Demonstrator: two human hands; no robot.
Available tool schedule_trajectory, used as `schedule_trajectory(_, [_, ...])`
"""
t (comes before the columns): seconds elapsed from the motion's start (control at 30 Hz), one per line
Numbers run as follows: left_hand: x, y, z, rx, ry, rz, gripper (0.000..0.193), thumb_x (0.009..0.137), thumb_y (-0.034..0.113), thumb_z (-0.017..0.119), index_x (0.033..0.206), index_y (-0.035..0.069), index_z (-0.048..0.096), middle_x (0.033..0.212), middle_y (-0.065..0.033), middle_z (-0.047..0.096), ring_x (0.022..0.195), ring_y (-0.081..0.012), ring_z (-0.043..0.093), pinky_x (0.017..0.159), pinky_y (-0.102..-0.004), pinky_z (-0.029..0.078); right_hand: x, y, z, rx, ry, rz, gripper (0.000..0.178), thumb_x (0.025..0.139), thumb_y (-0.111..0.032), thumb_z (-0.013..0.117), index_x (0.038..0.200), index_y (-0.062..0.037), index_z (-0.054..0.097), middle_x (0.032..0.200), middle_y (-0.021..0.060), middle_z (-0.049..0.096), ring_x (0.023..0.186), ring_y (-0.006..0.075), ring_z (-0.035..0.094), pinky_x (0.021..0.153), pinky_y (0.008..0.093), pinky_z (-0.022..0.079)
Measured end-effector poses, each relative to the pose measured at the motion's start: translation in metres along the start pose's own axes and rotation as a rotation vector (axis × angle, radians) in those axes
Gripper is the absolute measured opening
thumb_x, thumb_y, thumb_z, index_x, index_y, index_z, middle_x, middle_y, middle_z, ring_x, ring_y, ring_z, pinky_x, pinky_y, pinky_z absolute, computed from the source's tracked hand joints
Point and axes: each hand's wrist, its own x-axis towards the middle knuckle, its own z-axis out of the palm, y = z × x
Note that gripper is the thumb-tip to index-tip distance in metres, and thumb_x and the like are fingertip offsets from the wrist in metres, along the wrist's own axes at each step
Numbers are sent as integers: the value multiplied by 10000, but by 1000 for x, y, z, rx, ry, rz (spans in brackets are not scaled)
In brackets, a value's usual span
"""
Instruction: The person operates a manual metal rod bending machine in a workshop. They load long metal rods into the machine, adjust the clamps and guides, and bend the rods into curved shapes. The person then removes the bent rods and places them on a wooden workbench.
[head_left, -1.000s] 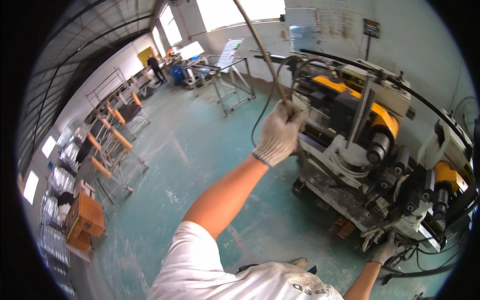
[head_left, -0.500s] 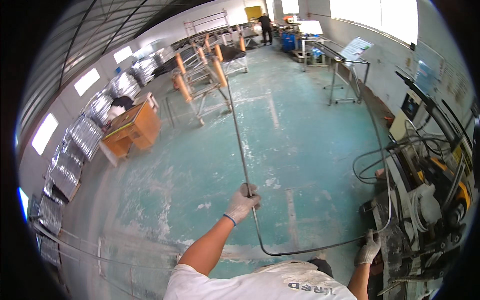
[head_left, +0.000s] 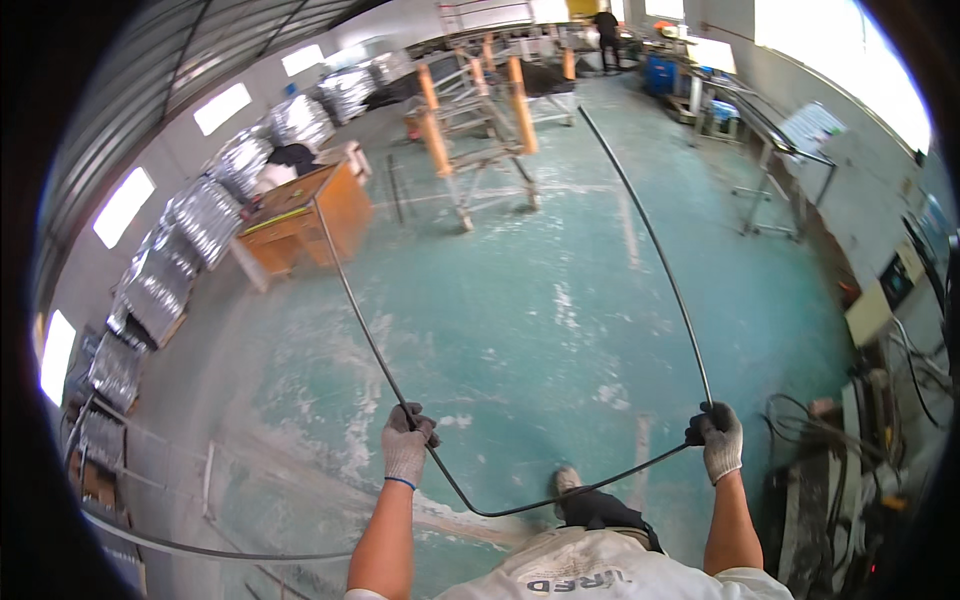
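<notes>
A thin, dark metal rod bent into a wide U (head_left: pixel 663 256) is held out in front of me, its two long legs reaching forward. My left hand (head_left: pixel 406 446), in a pale work glove with dark fingertips, is closed round the left leg just above the lower-left bend. At the other bend, my right hand (head_left: pixel 720 440), gloved alike, grips the rod where the cross part meets the right leg. The cross part passes low before my body, above my shoe (head_left: pixel 567 480). Both ends of the rod hang free over the green floor (head_left: pixel 500 320).
Machinery with cables (head_left: pixel 835 460) stands close on my right. A wooden desk (head_left: pixel 340 210) is ahead to the left, beside foil-wrapped stacks (head_left: pixel 205 225). Farther off are a rack with orange posts (head_left: pixel 522 105), a metal-framed table (head_left: pixel 770 130) and another person (head_left: pixel 607 40).
The rod has swung left, away from the machinery, and I have turned right-to-left with it less close to the machine. My right hand has risen and now grips the right bend.
</notes>
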Motion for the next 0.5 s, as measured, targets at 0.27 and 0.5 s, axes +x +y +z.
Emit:
schedule_trajectory(0.27, [135,67,-161,11,329,32,420,994,-71,671,1407,-13,628,952,-88,709,685,-205,708,601,-361,601,168,-13,313,-239,-436,116,241,1168,-125,580,1337,18,676,892,122,765,684,193,721,618,346,592])
schedule_trajectory(0.5, [283,36,-292,-20,461,50,460,995,-47,683,1451,-2,637,957,-89,700,699,-198,705,616,-364,606,263,-11,582,-474,-694,78,251,1165,-168,650,1143,69,729,930,128,795,758,178,751,709,354,636])
